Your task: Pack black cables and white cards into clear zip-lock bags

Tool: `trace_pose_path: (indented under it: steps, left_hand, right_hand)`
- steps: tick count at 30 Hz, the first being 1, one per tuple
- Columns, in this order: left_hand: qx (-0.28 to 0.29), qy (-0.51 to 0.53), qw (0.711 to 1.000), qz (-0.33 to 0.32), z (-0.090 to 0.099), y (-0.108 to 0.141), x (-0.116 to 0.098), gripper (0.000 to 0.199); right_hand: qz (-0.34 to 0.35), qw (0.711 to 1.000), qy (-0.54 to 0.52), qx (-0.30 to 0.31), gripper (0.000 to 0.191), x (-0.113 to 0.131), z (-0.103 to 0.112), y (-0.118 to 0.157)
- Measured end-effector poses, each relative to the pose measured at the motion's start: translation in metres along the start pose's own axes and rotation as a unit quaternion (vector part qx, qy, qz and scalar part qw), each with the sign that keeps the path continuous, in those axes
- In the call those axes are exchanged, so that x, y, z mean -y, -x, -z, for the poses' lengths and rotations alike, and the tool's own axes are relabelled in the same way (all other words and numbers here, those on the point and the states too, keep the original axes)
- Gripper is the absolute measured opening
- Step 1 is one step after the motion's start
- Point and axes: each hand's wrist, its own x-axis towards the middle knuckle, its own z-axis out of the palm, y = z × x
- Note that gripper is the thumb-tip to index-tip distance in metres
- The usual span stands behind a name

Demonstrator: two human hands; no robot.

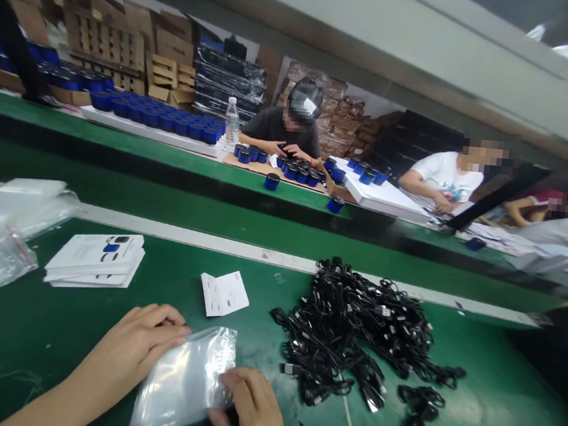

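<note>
The clear plastic bag [185, 381] lies on the green surface [26, 335] between the hands, its long axis seeming to run outward, far end tipped right. The left hand [144, 337] touches its far left corner, the right hand [255, 404] its right edge — both near, apart; whether either pinches the plastic I can't tell. One bag between them, one folded leaflet [224, 294] just beyond, one card stack [96, 258] leftward, and one big cable heap [343, 332] rightward — individual cables too tangled to count.
</note>
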Motion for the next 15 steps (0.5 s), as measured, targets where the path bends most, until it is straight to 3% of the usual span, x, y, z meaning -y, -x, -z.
trace_pose_path:
  steps: [5, 8, 11, 13, 15]
  left_hand:
    - [-0.005, 0.059, 0.998, 0.019, 0.004, 0.007, 0.003, 0.032]
    - [-0.015, 0.077, 0.996, 0.051, 0.004, 0.007, 0.006, 0.028]
    - [-0.036, 0.096, 0.988, 0.117, 0.005, 0.008, 0.009, 0.031]
    - [-0.042, 0.096, 0.985, 0.136, 0.005, 0.009, 0.012, 0.033]
    - [-0.090, 0.075, 0.985, 0.126, 0.003, 0.014, 0.013, 0.034]
  right_hand:
    - [-0.131, 0.985, -0.084, -0.079, 0.058, 0.007, 0.007, -0.018]
    - [-0.175, 0.973, -0.149, -0.001, 0.054, 0.016, 0.014, -0.032]
    - [-0.186, 0.960, -0.193, 0.077, 0.018, 0.026, 0.017, -0.042]
    - [-0.205, 0.953, -0.208, 0.082, 0.016, 0.029, 0.015, -0.045]
    - [-0.232, 0.945, -0.218, 0.081, 0.016, 0.031, 0.012, -0.046]
